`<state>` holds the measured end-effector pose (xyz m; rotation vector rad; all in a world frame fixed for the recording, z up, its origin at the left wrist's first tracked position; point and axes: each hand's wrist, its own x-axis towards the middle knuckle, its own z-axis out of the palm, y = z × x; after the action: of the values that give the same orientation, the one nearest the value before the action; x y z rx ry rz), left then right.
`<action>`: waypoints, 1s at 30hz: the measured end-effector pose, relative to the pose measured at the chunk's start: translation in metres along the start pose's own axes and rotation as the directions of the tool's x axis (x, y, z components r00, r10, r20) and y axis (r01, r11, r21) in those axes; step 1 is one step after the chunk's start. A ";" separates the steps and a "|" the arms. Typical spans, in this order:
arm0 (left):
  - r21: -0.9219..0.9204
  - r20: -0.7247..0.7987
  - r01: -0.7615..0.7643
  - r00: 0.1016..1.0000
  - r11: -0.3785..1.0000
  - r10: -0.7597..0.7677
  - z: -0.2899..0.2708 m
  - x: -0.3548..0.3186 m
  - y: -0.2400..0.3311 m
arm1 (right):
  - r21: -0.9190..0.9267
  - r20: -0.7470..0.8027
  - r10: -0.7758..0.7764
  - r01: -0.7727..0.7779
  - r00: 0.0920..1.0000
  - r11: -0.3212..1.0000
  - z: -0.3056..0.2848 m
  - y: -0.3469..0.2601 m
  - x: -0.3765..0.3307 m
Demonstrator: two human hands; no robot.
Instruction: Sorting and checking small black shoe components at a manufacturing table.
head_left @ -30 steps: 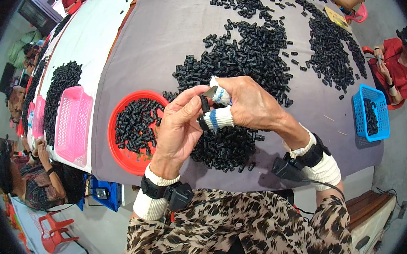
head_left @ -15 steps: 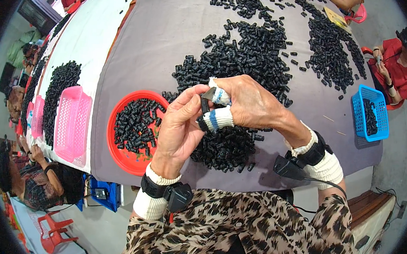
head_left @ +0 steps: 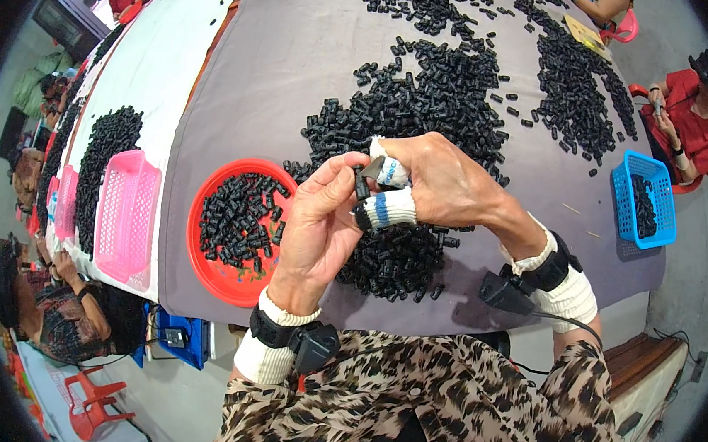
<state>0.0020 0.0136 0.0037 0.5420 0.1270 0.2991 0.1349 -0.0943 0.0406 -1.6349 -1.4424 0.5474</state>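
Pinched between the thumb and fingers of my left hand (head_left: 314, 218) is a small black cylindrical plastic part (head_left: 362, 187). My right hand (head_left: 453, 179) meets it from the right, its thumb and a finger wrapped in white knitted covers with blue bands. From between those covered fingers a short greyish blade (head_left: 372, 168) sticks out, touching or nearly touching the part's upper end. Its handle is hidden in the hand. Beneath and beyond both hands spreads a heap of similar black parts (head_left: 430, 102). Left of my left hand stands a round red tray (head_left: 201, 263) holding many more.
A blue basket (head_left: 661, 232) with some black parts sits at the right table edge, near a seated person in red. Pink baskets (head_left: 122, 265) stand on the white cloth at left, beside other people. Two thin sticks (head_left: 571, 209) lie on the grey cloth (head_left: 241, 71).
Both hands have shifted slightly to the right together. The black part is tilted a little differently, and the blade remains at its upper end.
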 end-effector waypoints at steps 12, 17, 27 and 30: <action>0.210 -0.024 -0.110 0.993 0.971 0.118 0.003 -0.004 0.003 | -0.084 0.063 0.050 -0.044 0.997 0.995 0.000 0.000 0.002; 0.218 -0.044 -0.084 0.994 0.972 0.095 0.004 -0.006 0.005 | -0.095 0.058 0.041 -0.035 0.997 0.995 0.001 0.001 0.001; 0.197 -0.041 -0.084 0.995 0.977 0.094 0.004 -0.007 0.007 | -0.056 0.074 0.067 -0.063 0.995 0.996 0.000 -0.003 0.001; 0.219 -0.061 -0.074 0.994 0.973 0.089 0.008 -0.007 0.006 | -0.072 0.064 0.004 0.001 0.998 0.997 0.004 0.003 0.001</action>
<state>-0.0043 0.0121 0.0140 0.7545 0.2075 0.3870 0.1330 -0.0921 0.0363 -1.6881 -1.5232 0.5587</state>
